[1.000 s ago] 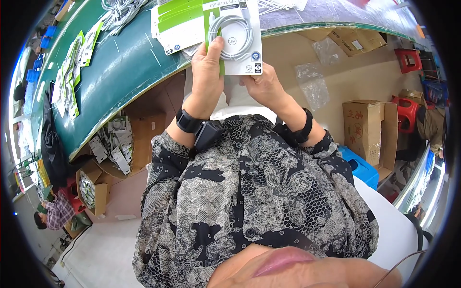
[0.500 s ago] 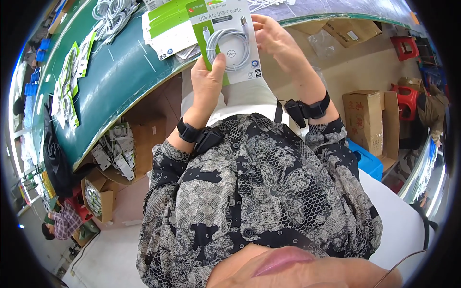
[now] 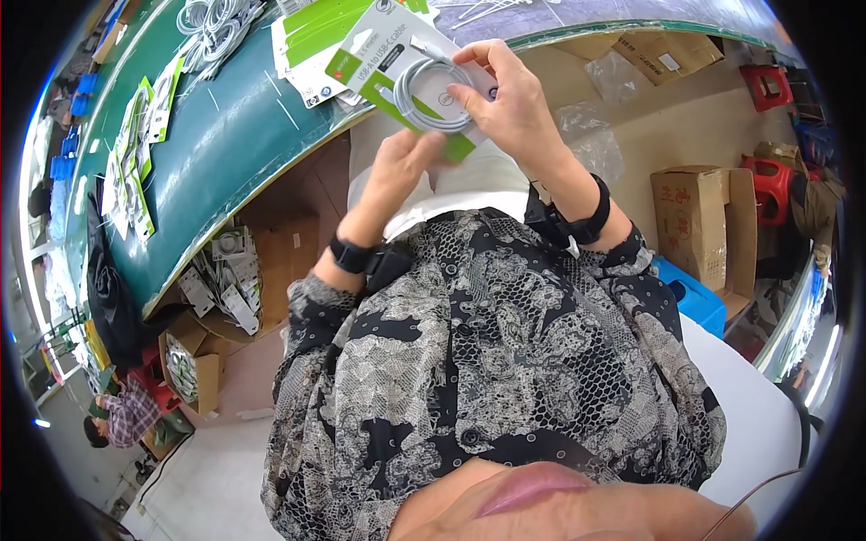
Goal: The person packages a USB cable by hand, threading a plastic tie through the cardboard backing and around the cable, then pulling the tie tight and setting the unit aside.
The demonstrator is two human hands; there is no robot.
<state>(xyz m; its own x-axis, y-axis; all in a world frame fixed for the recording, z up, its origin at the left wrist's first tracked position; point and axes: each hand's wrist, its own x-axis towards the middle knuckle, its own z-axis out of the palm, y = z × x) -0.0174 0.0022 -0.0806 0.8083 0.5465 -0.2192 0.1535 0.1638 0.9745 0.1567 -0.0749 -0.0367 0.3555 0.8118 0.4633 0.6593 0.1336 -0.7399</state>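
Note:
A white and green cable card (image 3: 374,59) is tilted above my lap, by the table's edge, with a coiled light grey cable (image 3: 403,101) on its front. My right hand (image 3: 512,101) is closed on the card's right side, its thumb over the front and its fingers at the far edge. At the card's near lower edge is my left hand (image 3: 397,171). Its fingertips are smeared by motion, so whether they still pinch the card is unclear. A stack of similar green and white cards (image 3: 311,45) lies on the table just beyond.
The green-topped table (image 3: 230,135) curves around the left and front. On it lie bundled grey cables (image 3: 215,32) and a row of packaged cables (image 3: 126,176). Open cartons of packages (image 3: 221,279) stand below. A brown box (image 3: 690,225) and blue container (image 3: 690,298) are at right.
The card has turned from nearly upright to tilted leftward. My right hand has closed on its right side, while my left hand has slid down to the lower edge.

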